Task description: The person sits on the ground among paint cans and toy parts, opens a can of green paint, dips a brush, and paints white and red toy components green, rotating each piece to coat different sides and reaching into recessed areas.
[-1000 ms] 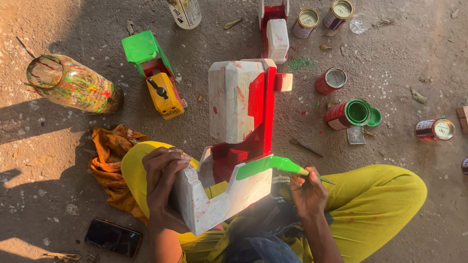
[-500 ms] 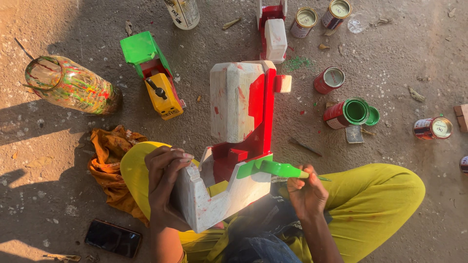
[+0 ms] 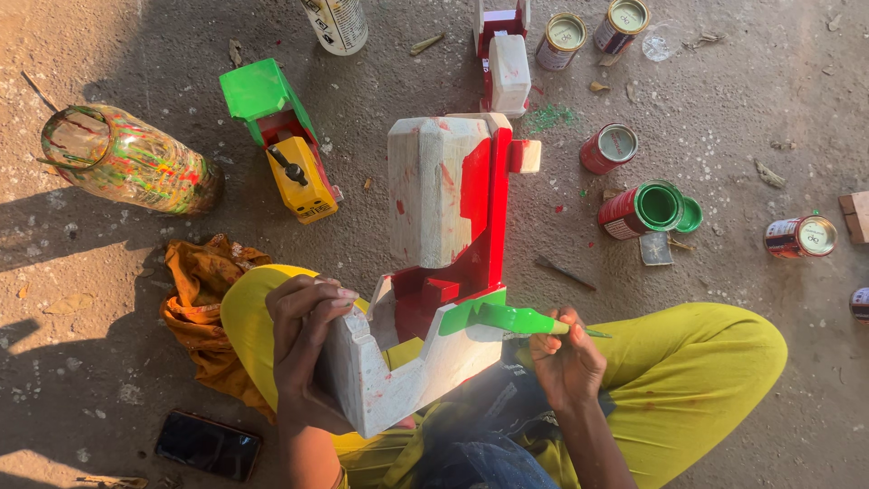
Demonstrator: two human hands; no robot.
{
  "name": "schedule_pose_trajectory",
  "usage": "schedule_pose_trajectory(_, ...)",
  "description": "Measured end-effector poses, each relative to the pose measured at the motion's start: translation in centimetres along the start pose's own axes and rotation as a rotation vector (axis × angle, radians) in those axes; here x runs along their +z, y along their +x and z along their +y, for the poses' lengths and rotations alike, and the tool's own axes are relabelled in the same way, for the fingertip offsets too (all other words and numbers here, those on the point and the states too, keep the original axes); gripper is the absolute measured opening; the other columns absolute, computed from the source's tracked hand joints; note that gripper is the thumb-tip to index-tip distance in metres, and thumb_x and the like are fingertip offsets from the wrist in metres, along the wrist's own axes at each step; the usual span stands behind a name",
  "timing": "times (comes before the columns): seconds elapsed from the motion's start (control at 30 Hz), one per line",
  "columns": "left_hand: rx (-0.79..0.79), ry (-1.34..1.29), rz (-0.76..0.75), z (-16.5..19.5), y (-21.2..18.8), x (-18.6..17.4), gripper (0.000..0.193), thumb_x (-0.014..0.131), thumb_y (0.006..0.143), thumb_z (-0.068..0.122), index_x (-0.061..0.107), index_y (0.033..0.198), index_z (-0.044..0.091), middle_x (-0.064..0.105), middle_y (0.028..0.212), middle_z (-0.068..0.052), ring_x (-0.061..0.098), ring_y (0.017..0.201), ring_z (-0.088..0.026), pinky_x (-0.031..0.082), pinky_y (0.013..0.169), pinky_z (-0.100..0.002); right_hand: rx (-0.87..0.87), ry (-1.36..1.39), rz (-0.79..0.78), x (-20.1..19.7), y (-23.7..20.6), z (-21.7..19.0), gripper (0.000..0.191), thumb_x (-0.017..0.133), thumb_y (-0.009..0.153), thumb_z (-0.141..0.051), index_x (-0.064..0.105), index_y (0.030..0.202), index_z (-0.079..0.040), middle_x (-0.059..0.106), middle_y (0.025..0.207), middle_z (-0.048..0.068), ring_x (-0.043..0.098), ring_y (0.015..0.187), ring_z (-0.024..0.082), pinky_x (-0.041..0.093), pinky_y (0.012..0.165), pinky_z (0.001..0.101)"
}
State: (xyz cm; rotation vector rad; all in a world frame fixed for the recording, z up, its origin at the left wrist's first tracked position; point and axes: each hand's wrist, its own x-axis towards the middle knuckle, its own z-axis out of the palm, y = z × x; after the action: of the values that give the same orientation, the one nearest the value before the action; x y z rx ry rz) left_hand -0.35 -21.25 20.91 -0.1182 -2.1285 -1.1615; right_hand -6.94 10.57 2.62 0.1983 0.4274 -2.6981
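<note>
White-primed wooden toy truck [image 3: 434,272], partly red, rests on the lap. Left hand [image 3: 303,349] clasps its near end, fingers curled over the edge. Right hand [image 3: 566,362], right of truck, pinches green-loaded brush [image 3: 511,319] touching truck's side. Open green paint can [image 3: 644,210] stands beyond.

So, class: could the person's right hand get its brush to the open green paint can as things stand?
Probably yes: the right hand holds the brush, and the open green paint can stands uncovered on bare ground just beyond the knee, nothing between.
</note>
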Motion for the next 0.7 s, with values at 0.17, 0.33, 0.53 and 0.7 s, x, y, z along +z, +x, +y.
schedule_pose_trajectory(0.17,0.006,0.015,-0.002,0.0,0.1,0.2,0.087,0.090,0.059,0.056,0.063,0.122,0.002,0.061,0.124,-0.008,0.053,0.125,-0.028,0.048,0.107,-0.041,0.004,-0.007,0.046,-0.1,0.3,0.1,0.016,0.072,0.094,-0.012,0.066,0.105,-0.002,0.062,0.096,0.008,0.055,0.080,0.015,0.044,0.076,0.0275)
schedule_pose_trajectory(0.33,0.006,0.017,-0.009,0.0,0.0,0.1,0.089,0.091,0.060,0.058,0.062,0.122,0.001,0.060,0.124,-0.009,0.052,0.124,-0.029,0.047,0.111,-0.043,-0.020,-0.015,0.059,-1.3,0.0,-0.6,0.015,0.071,0.098,-0.011,0.069,0.108,-0.001,0.064,0.091,0.009,0.055,0.082,0.017,0.045,0.078,0.0284)
schedule_pose_trajectory(0.53,-0.021,0.016,0.000,-0.5,-0.2,0.1,0.067,0.080,0.068,0.038,0.063,0.121,0.000,0.062,0.124,-0.010,0.053,0.124,-0.029,0.048,0.110,-0.043,-0.075,-0.040,0.174,-2.2,-0.3,-1.4,0.016,0.071,0.095,-0.012,0.072,0.107,-0.002,0.069,0.094,0.010,0.055,0.082,0.016,0.045,0.079,0.0275)
schedule_pose_trajectory(0.7,-0.033,0.029,0.006,-0.5,-0.5,0.1,0.061,0.075,0.070,0.032,0.063,0.121,0.001,0.062,0.124,-0.010,0.053,0.124,-0.029,0.049,0.108,-0.042,-0.059,0.057,0.067,-1.5,-0.9,-1.5,0.016,0.072,0.097,-0.010,0.072,0.109,-0.001,0.068,0.095,0.009,0.054,0.083,0.015,0.044,0.079,0.0266)
